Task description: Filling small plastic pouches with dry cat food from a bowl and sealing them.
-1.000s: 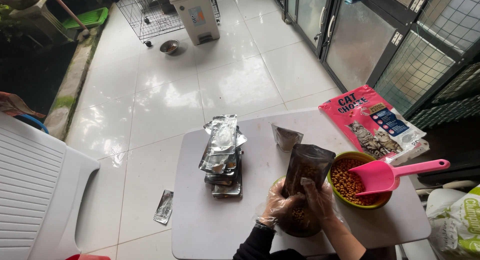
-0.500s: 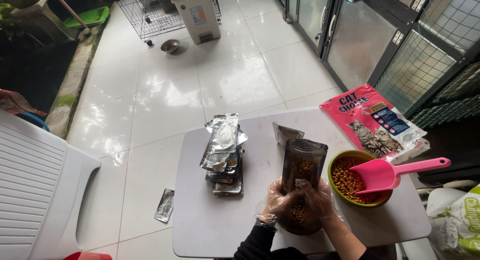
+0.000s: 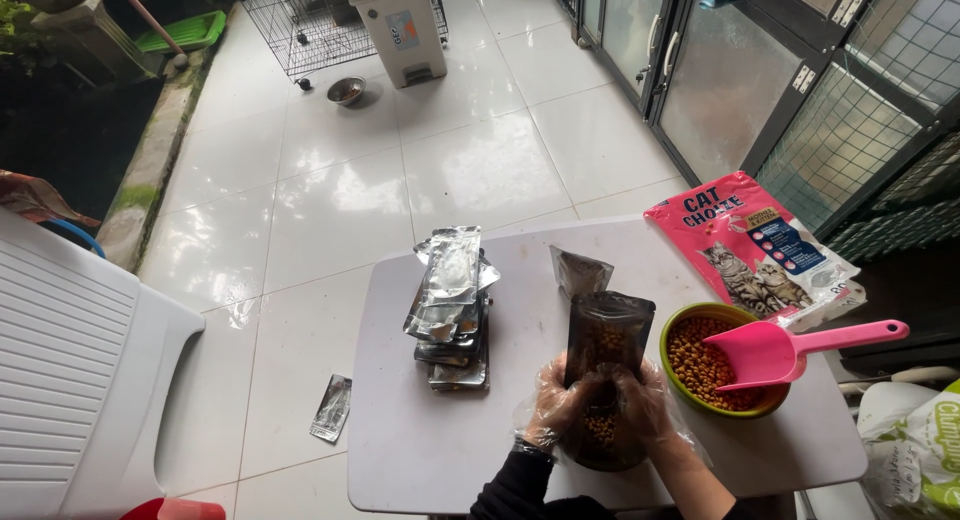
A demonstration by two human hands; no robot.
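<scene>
Two gloved hands [image 3: 600,410] around kibble pouch [image 3: 606,355]

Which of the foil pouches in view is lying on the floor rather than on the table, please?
The single silver pouch on the white tiles, left of the table. The others are stacked on the tabletop or held upright by both hands.

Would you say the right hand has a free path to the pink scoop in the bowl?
Probably yes: the scoop rests in the green bowl just beside the right hand, nothing between them. But that hand is holding the clear pouch with the left hand.
</scene>
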